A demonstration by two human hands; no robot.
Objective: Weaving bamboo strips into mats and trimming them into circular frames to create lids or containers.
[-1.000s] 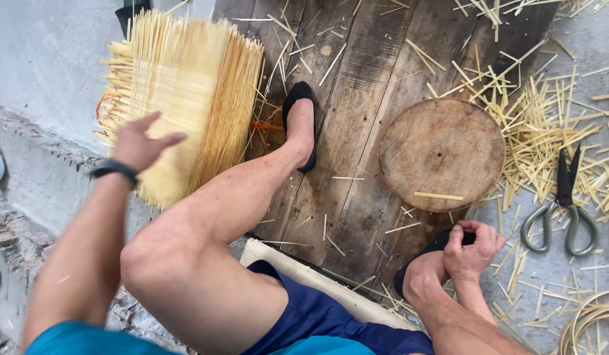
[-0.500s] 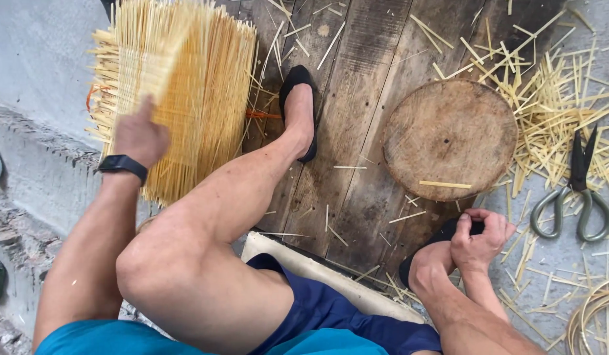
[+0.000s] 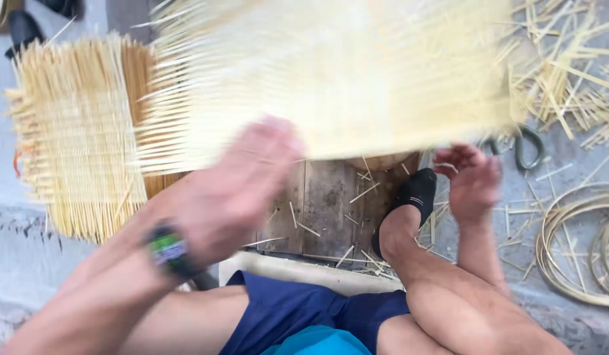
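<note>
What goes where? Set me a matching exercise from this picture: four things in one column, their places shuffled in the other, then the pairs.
Things:
1. blurred woven mat
2. scissors
3. bamboo hoops
4. watch

Places:
A. on the left wrist
B. on the ground at the far right edge
C. across the top of the view
D. upper right, partly hidden by the mat's lower corner

Pairs: 1-C, 2-D, 3-B, 4-A

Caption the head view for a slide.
Left hand lifts a blurred woven bamboo mat; right hand reaches beneath.
</note>
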